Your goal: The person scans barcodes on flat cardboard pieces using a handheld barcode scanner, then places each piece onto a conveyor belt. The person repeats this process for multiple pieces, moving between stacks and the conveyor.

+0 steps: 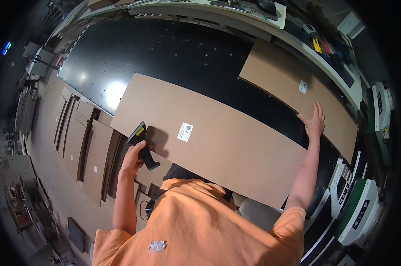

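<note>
My left hand [131,160] grips a black handheld scanner [141,144] with a yellow patch near its head. The scanner sits over the near left edge of a long brown board [227,146], which lies flat on a black perforated table [165,53]. A white label [185,131] is stuck on that board, a short way right of the scanner. My right hand [314,120] is stretched out with fingers spread. It rests on the near edge of a second brown board [284,75] farther back, which carries its own small white label [303,86].
Several brown panels [87,150] stand on edge in a rack at the left, below the table. White and green machine housings with control panels [358,208] line the right side. A light bench [316,40] with tools runs along the far edge.
</note>
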Available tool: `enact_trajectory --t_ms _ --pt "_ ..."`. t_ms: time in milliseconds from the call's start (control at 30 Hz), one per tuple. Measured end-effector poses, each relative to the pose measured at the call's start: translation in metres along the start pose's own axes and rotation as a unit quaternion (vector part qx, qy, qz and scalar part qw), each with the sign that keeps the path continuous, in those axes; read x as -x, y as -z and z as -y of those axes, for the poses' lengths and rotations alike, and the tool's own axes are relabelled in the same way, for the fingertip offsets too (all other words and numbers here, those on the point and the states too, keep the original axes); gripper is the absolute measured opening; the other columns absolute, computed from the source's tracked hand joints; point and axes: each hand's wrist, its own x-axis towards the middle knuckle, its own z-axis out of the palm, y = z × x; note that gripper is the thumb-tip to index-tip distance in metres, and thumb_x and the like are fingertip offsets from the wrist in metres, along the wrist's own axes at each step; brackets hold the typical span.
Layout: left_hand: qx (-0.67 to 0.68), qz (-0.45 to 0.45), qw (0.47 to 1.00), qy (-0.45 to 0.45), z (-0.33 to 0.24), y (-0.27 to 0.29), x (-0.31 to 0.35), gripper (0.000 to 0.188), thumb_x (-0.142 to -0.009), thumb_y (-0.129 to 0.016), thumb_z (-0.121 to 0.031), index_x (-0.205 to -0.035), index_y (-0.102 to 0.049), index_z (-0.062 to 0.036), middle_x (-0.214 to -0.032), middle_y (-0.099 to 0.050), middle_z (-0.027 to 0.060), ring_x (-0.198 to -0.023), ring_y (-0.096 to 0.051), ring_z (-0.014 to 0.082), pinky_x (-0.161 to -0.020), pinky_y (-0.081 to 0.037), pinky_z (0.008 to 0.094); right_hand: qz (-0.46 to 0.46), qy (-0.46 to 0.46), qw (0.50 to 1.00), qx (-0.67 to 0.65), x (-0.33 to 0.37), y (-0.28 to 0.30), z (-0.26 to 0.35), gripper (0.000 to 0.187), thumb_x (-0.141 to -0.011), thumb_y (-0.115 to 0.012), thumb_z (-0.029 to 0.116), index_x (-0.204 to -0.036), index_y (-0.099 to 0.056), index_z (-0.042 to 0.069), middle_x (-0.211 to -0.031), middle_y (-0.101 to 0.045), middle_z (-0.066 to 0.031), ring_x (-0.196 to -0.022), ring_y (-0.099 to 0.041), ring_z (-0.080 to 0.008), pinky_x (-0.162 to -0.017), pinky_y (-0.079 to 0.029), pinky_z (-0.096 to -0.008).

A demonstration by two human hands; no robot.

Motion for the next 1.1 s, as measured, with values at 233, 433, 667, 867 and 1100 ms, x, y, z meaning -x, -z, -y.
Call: enact_trajectory --t_ms 233,433,667,867,1100 --pt "0.029 -0.027 0.999 -0.035 0.007 -0.015 -0.011 0.046 -0.085 -0.063 -0.051 -0.092 -0.068 -0.0060 -0.062 -0.052 -0.0036 -0.042 -0.041 0.0061 -0.038 -0.026 0.0234 -0.002 -0.013 0.999 -0.051 0.020 0.011 0.001 0.065 -0.088 -0.073 0.038 -0.138 -0.050 0.003 -0.147 -0.046 -0.0142 -0.135 -0.043 -0.0340 -0.113 -0.035 -0.0424" --pt "0.081 -0.007 0.995 -0.058 0.009 -0.011 -0.013 0.038 -0.084 -0.068 -0.041 -0.094 -0.064 -0.0045 -0.072 -0.059 0.0004 -0.045 -0.048 0.0085 -0.037 -0.027 0.0253 0.013 -0.154 0.970 -0.187 0.175 0.038 0.006 0.064 -0.094 -0.067 0.032 -0.141 -0.044 -0.004 -0.138 -0.052 -0.0245 -0.130 -0.049 -0.0373 -0.112 -0.037 -0.0431" --pt "0.092 0.057 0.990 -0.086 0.008 0.005 -0.002 0.040 -0.085 -0.067 -0.042 -0.094 -0.069 -0.0032 -0.068 -0.061 -0.0006 -0.046 -0.047 0.0058 -0.038 -0.030 0.0232 -0.053 0.006 0.978 -0.203 0.280 0.060 0.058 0.062 -0.091 -0.066 0.017 -0.144 -0.041 -0.002 -0.149 -0.042 -0.0201 -0.141 -0.035 -0.0372 -0.116 -0.030 -0.0477" --pt "0.136 0.142 0.976 -0.093 0.122 0.024 0.077 0.034 -0.086 -0.068 -0.035 -0.102 -0.068 -0.0046 -0.081 -0.071 0.0016 -0.049 -0.051 0.0058 -0.038 -0.033 0.0230 -0.010 0.129 0.976 -0.176 0.298 0.057 0.167 0.052 -0.089 -0.067 0.012 -0.134 -0.050 -0.005 -0.148 -0.043 -0.0193 -0.140 -0.036 -0.0355 -0.117 -0.028 -0.0469" --pt "0.164 0.049 0.983 0.064 0.249 0.087 0.148 0.029 -0.086 -0.065 -0.033 -0.083 -0.071 -0.0049 -0.074 -0.070 0.0032 -0.044 -0.048 0.0074 -0.036 -0.031 0.0235 0.028 0.258 0.952 -0.163 0.260 0.022 0.324 0.044 -0.095 -0.060 0.020 -0.129 -0.054 -0.007 -0.143 -0.047 -0.0213 -0.136 -0.040 -0.0375 -0.114 -0.031 -0.0472"
